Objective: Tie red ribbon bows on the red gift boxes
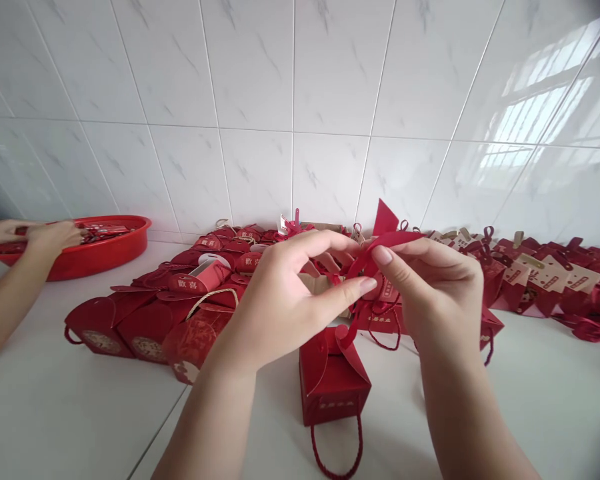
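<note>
A red ribbon is held up between my two hands, near the middle of the view. My left hand pinches its left part between thumb and fingers. My right hand grips the ribbon's loop and upper end between thumb and forefinger. The ribbon hangs down to the top of a small red box, which stands on the white table below my hands. A twisted red cord handle lies in front of that box.
Many red boxes crowd the table at left and behind. More boxes with tags and red ribbons lie at right. Another person's hands reach into a red basin at far left. A tiled wall rises behind.
</note>
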Motion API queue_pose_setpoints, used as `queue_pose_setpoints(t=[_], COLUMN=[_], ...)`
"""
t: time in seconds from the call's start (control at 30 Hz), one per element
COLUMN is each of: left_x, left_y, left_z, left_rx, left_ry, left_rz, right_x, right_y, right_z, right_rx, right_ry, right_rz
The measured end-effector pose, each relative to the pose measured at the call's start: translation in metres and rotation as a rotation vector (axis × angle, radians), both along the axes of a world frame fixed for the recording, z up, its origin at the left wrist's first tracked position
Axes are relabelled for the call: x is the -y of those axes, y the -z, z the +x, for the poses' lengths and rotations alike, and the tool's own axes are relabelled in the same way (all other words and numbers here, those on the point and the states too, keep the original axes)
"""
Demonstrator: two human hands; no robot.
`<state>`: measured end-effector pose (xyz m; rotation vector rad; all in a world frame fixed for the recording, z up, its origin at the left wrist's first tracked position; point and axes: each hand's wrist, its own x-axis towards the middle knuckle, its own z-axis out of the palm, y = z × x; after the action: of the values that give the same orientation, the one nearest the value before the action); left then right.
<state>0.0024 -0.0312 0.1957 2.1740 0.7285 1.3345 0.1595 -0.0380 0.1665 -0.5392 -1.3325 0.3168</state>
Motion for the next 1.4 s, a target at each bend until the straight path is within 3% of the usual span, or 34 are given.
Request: queue_pose_setpoints(t=[0.3,0.57,0.73,1.0,1.4], left_x=[-0.01,-0.001,-0.004,-0.016,-0.012], left_y=[0.005,0.007,0.002,0.005,0.003], left_z=[0.008,0.014,0.009,0.004,0.009], left_rx=[0.128,0.244,0.389,0.426,0.475], left_ry=[-0.101,0.045,0.007,-0.071,-0.13], left_rz=[0.151,-0.019,-0.148,-0.105,-0.031], right_x=[-0.004,-0.001,-0.004,-0.008,-0.006], right_y=[0.0,0.0,-0.001,-0.002,-0.003], right_z=[0.002,0.002,0.008,0.017,0.016], right_rx=[-0.055,-0.041,-0.031,-0.01,0.031], right_ry=[0.112,0.149,0.13,0.104,0.106], right_rz=[0.041,0.029,0.022,0.035,0.06])
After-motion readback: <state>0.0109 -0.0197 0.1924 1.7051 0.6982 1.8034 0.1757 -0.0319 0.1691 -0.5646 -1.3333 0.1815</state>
